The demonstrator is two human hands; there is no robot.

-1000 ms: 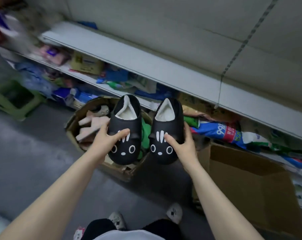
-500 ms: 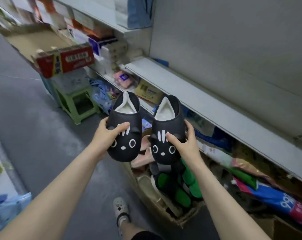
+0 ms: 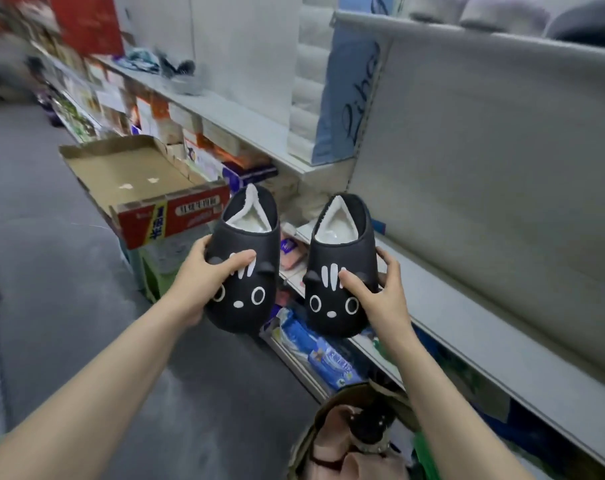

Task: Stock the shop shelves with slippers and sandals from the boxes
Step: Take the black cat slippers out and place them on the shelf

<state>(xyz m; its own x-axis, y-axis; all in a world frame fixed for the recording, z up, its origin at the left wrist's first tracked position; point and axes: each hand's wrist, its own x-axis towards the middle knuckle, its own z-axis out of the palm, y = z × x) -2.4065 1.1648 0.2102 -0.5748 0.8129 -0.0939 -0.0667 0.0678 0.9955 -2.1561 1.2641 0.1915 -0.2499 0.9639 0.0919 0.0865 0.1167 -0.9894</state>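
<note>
Two black rubbery cat-face slippers with white fleece lining, both up in the air in front of the grey metal shelf [image 3: 467, 327]: left hand [image 3: 197, 285] wraps the left slipper [image 3: 244, 268] at its toe end, thumb on top; right hand [image 3: 380, 299] grasps the right slipper [image 3: 341, 271] likewise. Risk, I reckon: heels lead, so one clipping the shelf lip could twist free and drop onto the blue packets [image 3: 322, 355] below.
</note>
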